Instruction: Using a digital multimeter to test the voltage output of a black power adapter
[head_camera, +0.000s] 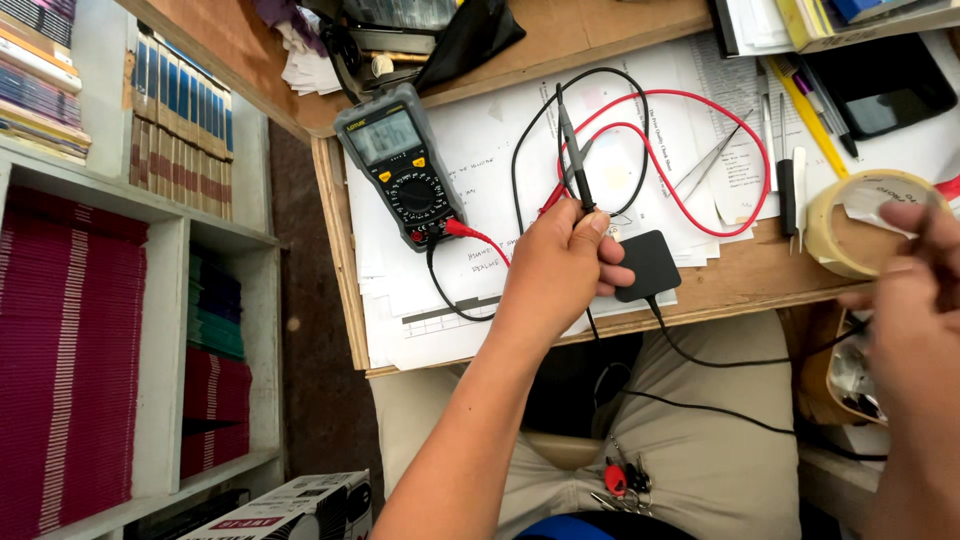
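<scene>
While left hand (560, 265) pinches black probe (575, 160), mid-frame:
Probe axis points up-frame; right hand (915, 290), blurred, grip unclear, beside tape roll (850, 225).

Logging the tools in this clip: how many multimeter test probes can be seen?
2. The black probe is pinched upright in the left hand; the red probe lies on the papers just behind it, partly hidden.
</scene>
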